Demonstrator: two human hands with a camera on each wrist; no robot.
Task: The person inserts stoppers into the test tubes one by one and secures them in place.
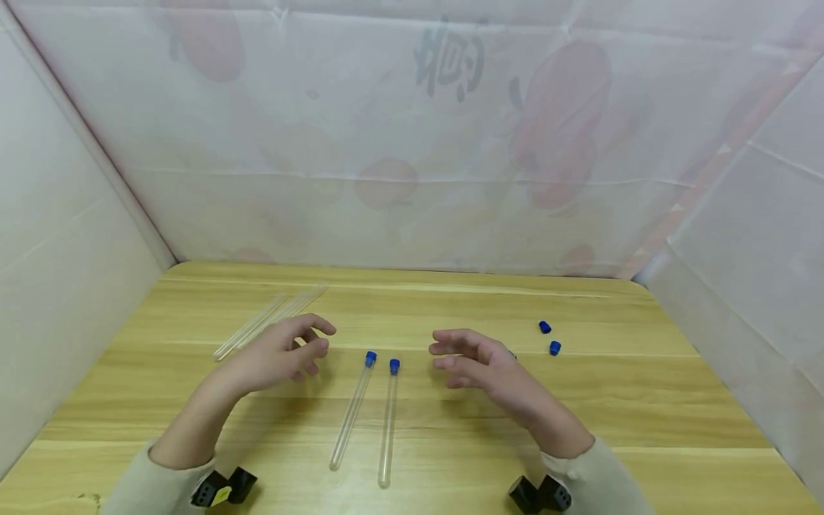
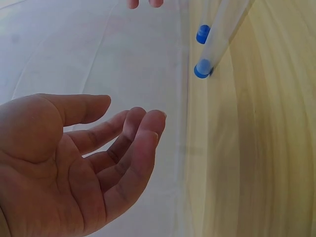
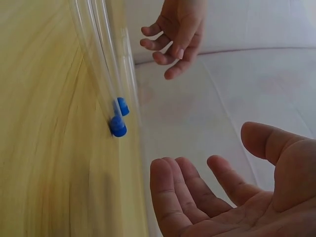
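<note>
Glass tubes [image 1: 370,415], blue-capped, lie between both relaxed hands [image 1: 283,352].

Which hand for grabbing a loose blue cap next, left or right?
Right, probably. The right hand hovers empty just beside the loose blue caps; the left hand sits across both capped tubes, nearer the uncapped tubes.

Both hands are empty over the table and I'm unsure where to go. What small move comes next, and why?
Probably the left hand reaches for an uncapped clear glass tube behind it: two tubes already wear blue caps, while loose blue caps wait near the right hand.
</note>
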